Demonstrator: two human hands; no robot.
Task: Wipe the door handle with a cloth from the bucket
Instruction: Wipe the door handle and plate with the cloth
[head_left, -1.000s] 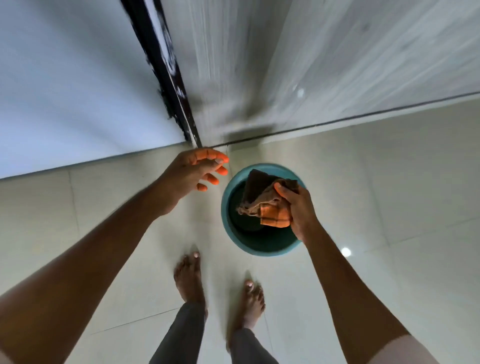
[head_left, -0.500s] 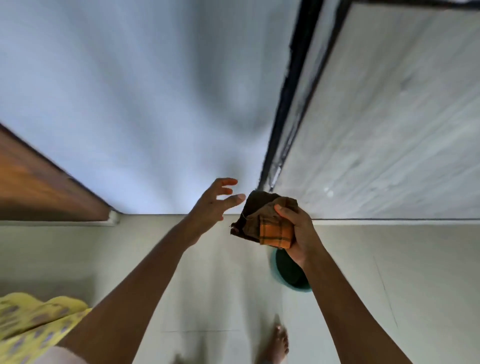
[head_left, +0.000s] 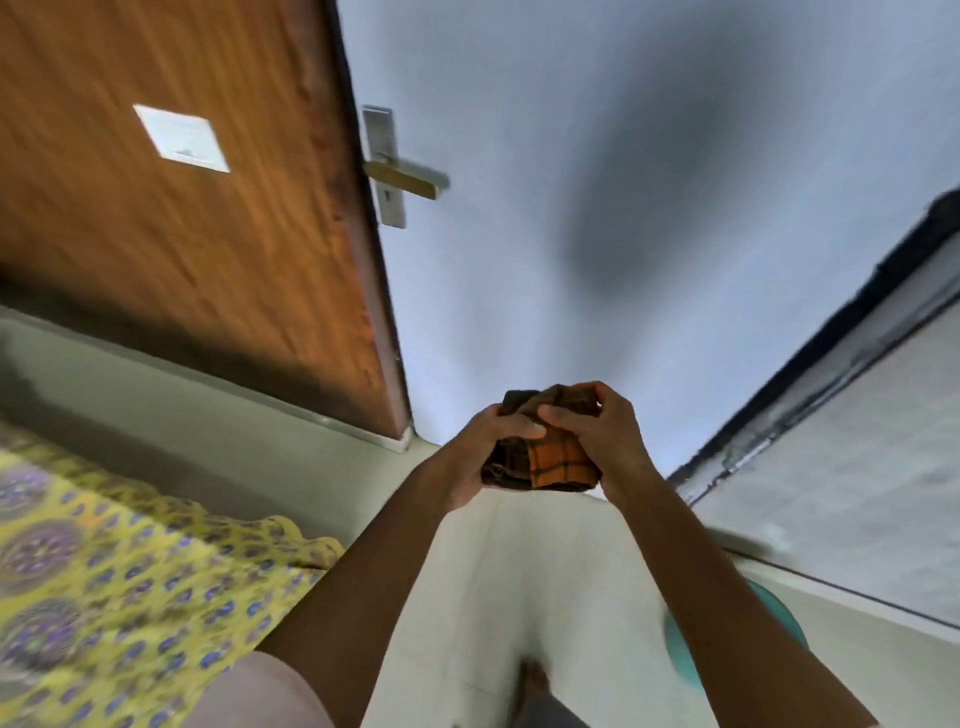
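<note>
— Both hands on the item?
— Confirmed. Left hand (head_left: 483, 457) and right hand (head_left: 602, 441) are each closed around the bunched brown-and-orange checked cloth (head_left: 545, 457), held in the air at centre, clear of the floor.
— Door handle?
— Door handle (head_left: 408, 176) sits on the edge of the wooden door (head_left: 182, 208), upper left, well apart from the cloth. Untouched.
— Bucket?
— Teal bucket (head_left: 779, 629) on the floor, lower right, partly behind the right forearm. Image blurred.
</note>
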